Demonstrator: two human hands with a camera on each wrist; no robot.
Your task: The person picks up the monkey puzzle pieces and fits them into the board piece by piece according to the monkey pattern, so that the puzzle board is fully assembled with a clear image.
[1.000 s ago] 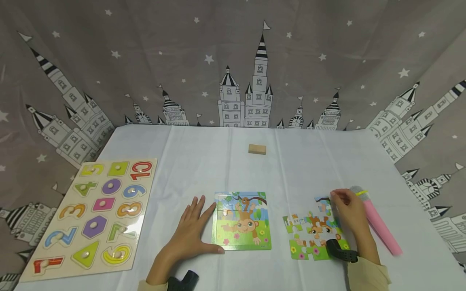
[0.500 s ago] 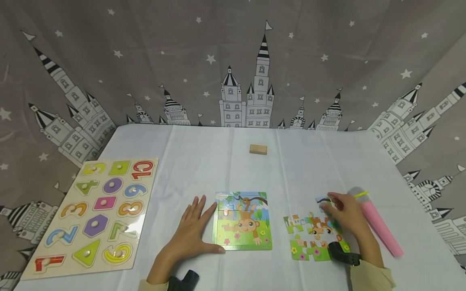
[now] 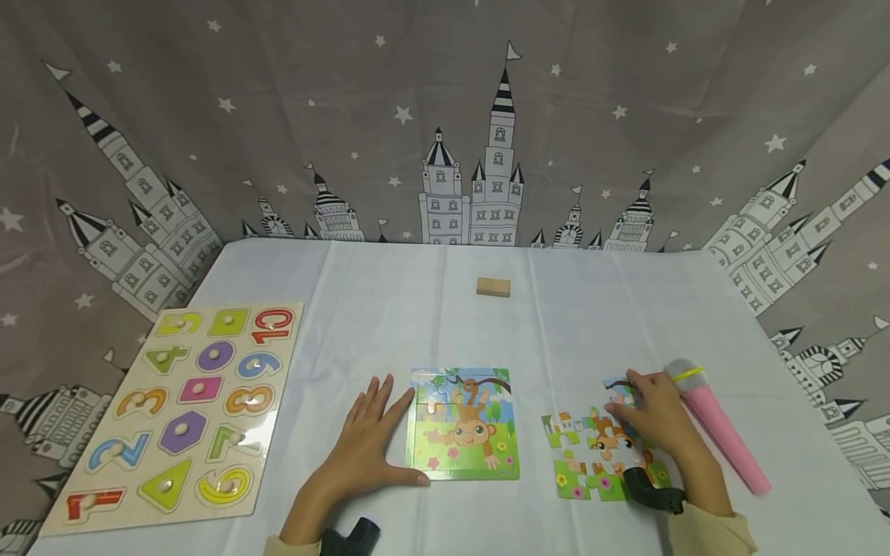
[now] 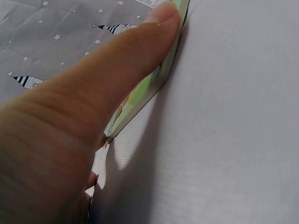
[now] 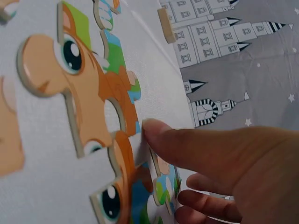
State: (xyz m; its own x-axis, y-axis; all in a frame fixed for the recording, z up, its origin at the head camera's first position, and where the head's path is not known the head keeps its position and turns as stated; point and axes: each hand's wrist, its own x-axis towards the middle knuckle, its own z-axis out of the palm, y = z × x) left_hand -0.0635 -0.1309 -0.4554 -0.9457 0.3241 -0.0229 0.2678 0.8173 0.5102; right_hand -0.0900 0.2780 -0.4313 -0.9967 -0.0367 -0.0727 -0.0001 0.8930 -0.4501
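Head view: what surface?

"Creased white cloth [image 3: 348,324], before a grey curtain [image 3: 334,85] printed with castles [image 3: 497,189] and stars [image 3: 402,115]."

"Materials?"

"Thick-edged pieces [image 3: 612,442] with rounded tabs; a bare wooden block [image 3: 493,287]; a mic [image 3: 723,432], grey head, pink handle, just beside the right hand [image 3: 657,409]."

"Containers?"

"The square monkey tray [image 3: 480,473], between the hands; piece outlines show at its upper left. The number board [image 3: 135,511] seats knobbed numerals [image 3: 249,400] and shapes [image 3: 182,432]."

"Hands?"

"Left hand [image 3: 365,448] spread, thumb at the tray's near edge. Right, thumb and forefinger apart about the top piece [image 3: 616,385]; whether pinching, I cannot tell."
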